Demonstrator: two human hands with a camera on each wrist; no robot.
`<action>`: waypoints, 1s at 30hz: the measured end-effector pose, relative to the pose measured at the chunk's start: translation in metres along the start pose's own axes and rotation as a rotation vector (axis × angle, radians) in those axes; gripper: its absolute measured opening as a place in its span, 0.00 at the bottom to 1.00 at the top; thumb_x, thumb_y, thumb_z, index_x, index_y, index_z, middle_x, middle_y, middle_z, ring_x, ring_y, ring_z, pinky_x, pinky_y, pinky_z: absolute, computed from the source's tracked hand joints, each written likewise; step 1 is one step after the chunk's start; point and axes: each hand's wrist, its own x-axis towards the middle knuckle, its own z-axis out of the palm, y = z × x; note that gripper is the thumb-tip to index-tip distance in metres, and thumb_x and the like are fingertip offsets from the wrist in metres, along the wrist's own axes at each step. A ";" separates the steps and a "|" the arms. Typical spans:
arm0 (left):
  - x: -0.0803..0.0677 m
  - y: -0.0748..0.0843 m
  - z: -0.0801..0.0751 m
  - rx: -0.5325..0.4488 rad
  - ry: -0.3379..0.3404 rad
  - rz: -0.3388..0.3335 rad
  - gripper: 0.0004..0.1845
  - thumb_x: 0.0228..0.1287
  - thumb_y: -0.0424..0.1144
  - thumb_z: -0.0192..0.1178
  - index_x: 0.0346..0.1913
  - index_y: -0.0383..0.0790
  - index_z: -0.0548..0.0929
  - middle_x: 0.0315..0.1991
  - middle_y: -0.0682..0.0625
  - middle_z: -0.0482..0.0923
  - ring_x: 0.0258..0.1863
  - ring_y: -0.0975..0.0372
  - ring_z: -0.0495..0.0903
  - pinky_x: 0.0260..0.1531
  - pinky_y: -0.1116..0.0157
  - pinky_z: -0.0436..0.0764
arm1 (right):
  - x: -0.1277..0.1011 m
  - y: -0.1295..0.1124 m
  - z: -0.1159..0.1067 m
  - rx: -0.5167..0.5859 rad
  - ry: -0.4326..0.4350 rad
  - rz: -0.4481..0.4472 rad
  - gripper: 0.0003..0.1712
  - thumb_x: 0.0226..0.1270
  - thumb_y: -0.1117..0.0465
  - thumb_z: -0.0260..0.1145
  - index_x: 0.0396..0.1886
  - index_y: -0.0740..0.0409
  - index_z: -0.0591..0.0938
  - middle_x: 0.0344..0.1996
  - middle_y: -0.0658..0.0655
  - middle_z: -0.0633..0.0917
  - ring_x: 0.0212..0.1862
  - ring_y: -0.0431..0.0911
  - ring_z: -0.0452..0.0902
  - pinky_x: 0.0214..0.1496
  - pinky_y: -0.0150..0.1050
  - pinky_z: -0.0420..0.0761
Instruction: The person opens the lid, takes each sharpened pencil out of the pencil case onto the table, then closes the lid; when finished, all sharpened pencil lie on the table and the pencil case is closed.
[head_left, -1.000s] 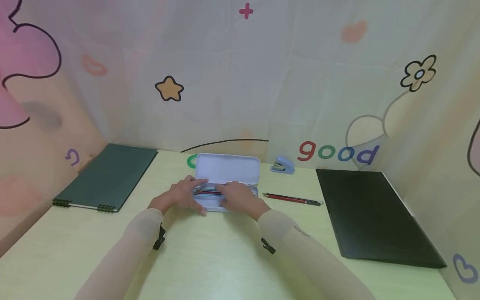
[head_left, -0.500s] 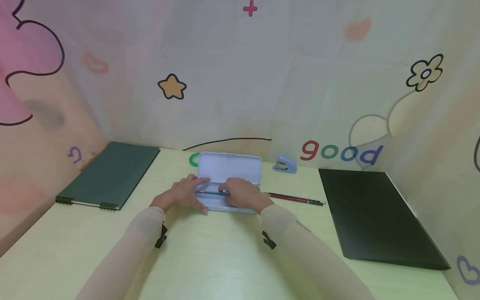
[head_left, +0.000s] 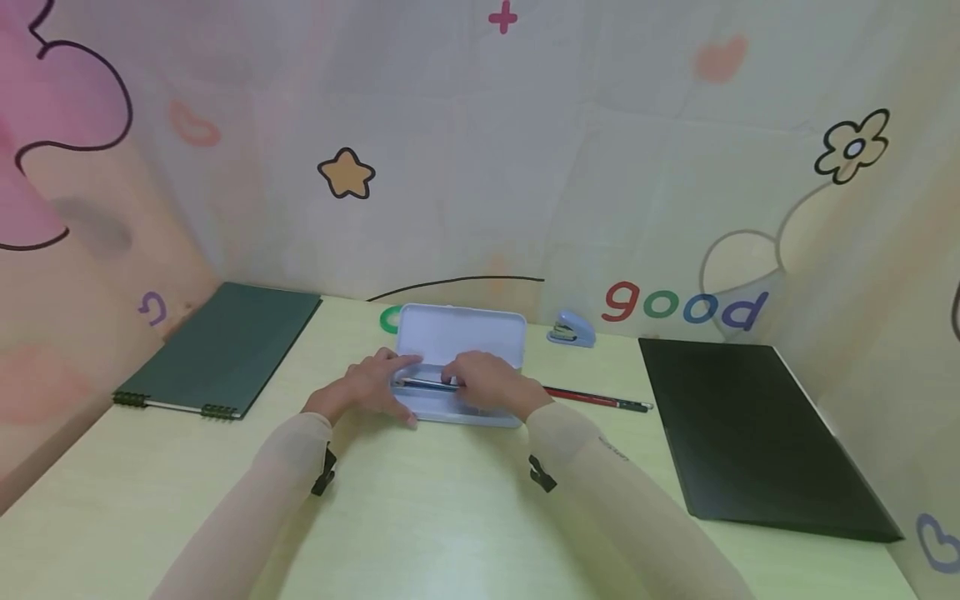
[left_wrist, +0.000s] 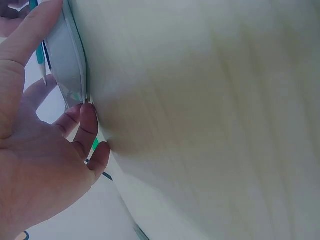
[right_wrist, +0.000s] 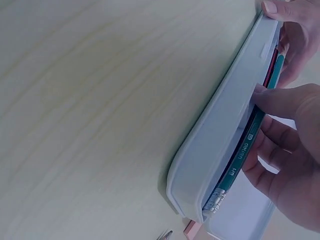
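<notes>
Head view: left tips of the red and black pencils (head_left: pixel 588 397) on the pale desk (head_left: pixel 427 517), visible one second earlier, now covered by the right hand (head_left: pixel 491 383); lidded white pencil case (head_left: pixel 461 333) open beneath; printed cloth backdrop (head_left: pixel 465 183) behind. Left wrist view: left hand (left_wrist: pixel 45 145), spread fingers gripping the case's end. Right wrist view: thumb and bent fingers pinching a green pencil (right_wrist: pixel 242 150) along the case

Backdrop (head_left: pixel 465 167): "good" — green pencil (right_wrist: pixel 243 147): "HB", perhaps "deli"
</notes>
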 end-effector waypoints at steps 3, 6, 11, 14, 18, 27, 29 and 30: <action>0.001 0.000 0.001 -0.004 0.000 -0.011 0.56 0.45 0.58 0.79 0.77 0.54 0.61 0.69 0.38 0.62 0.61 0.45 0.67 0.61 0.43 0.68 | -0.001 0.000 -0.002 0.015 0.002 0.009 0.18 0.69 0.63 0.67 0.58 0.52 0.85 0.49 0.52 0.87 0.45 0.45 0.76 0.60 0.40 0.77; 0.001 -0.001 0.001 -0.009 0.003 -0.016 0.55 0.45 0.58 0.79 0.77 0.54 0.62 0.69 0.38 0.62 0.61 0.45 0.66 0.62 0.43 0.68 | -0.003 0.000 -0.005 0.026 0.010 0.009 0.17 0.68 0.64 0.68 0.56 0.53 0.86 0.48 0.52 0.88 0.45 0.45 0.77 0.61 0.42 0.77; 0.001 -0.002 0.002 -0.016 0.008 -0.015 0.56 0.44 0.58 0.79 0.77 0.55 0.62 0.69 0.38 0.62 0.63 0.44 0.65 0.63 0.41 0.66 | -0.006 0.002 -0.010 0.013 0.017 -0.011 0.19 0.66 0.65 0.69 0.57 0.53 0.85 0.46 0.52 0.87 0.44 0.46 0.75 0.58 0.42 0.77; 0.002 -0.002 0.002 -0.019 0.009 -0.017 0.56 0.43 0.59 0.79 0.77 0.55 0.62 0.69 0.38 0.61 0.64 0.43 0.65 0.64 0.40 0.66 | -0.008 0.003 -0.013 0.007 0.001 -0.009 0.22 0.66 0.65 0.69 0.60 0.52 0.83 0.47 0.51 0.87 0.44 0.46 0.75 0.57 0.41 0.77; 0.002 -0.003 0.003 -0.028 0.007 -0.029 0.56 0.44 0.59 0.79 0.77 0.56 0.61 0.69 0.38 0.61 0.65 0.43 0.64 0.64 0.40 0.66 | -0.011 0.005 -0.018 0.019 -0.025 0.018 0.24 0.66 0.64 0.70 0.62 0.50 0.82 0.49 0.52 0.86 0.46 0.46 0.75 0.60 0.42 0.77; 0.003 -0.002 0.003 -0.025 0.006 -0.028 0.55 0.45 0.59 0.78 0.77 0.56 0.61 0.69 0.38 0.61 0.65 0.42 0.64 0.64 0.39 0.67 | -0.017 0.014 -0.033 0.032 -0.068 0.061 0.23 0.66 0.64 0.70 0.61 0.50 0.83 0.45 0.53 0.87 0.45 0.46 0.77 0.59 0.43 0.79; 0.003 -0.002 0.003 -0.029 0.006 -0.026 0.55 0.45 0.58 0.78 0.77 0.55 0.61 0.69 0.38 0.61 0.65 0.42 0.64 0.64 0.39 0.66 | -0.020 0.017 -0.037 0.045 -0.082 0.059 0.23 0.65 0.65 0.70 0.60 0.52 0.83 0.44 0.53 0.87 0.44 0.46 0.77 0.58 0.43 0.80; 0.003 -0.002 0.003 -0.031 0.006 -0.026 0.55 0.45 0.58 0.78 0.77 0.55 0.61 0.69 0.38 0.61 0.65 0.42 0.64 0.64 0.39 0.66 | -0.022 0.019 -0.038 0.056 -0.091 0.059 0.23 0.65 0.65 0.70 0.60 0.52 0.83 0.44 0.53 0.87 0.44 0.46 0.77 0.58 0.43 0.80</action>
